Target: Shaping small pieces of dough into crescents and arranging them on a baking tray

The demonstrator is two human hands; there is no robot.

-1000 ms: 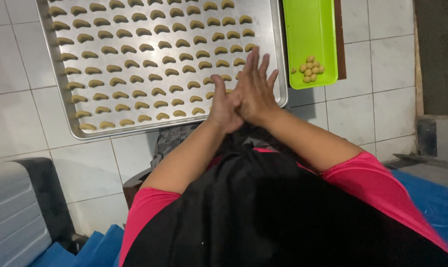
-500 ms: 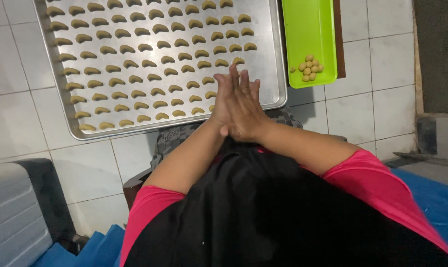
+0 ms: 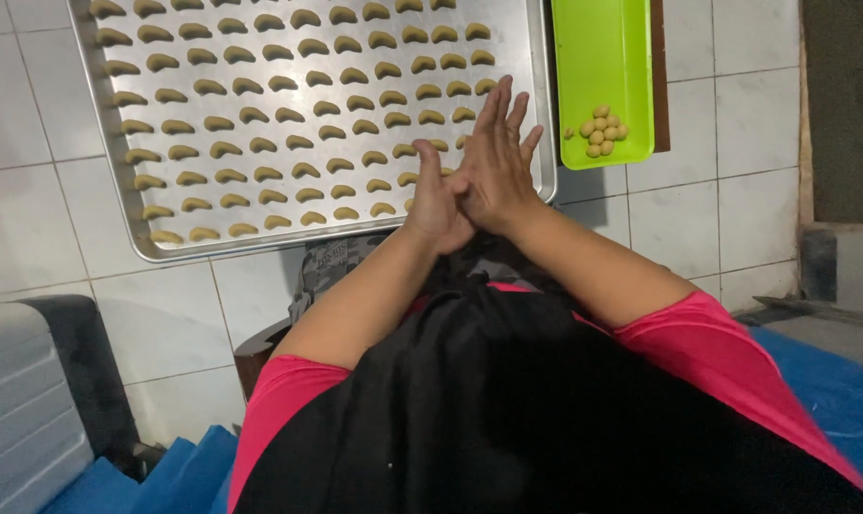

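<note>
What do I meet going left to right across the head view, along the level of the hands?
Grey case → white tiled floor → metal baking tray with rows of crescent dough pieces → left hand pressed against right hand → green tray → small dough balls.

No packages, labels, signs or screens visible anywhere in the head view.
</note>
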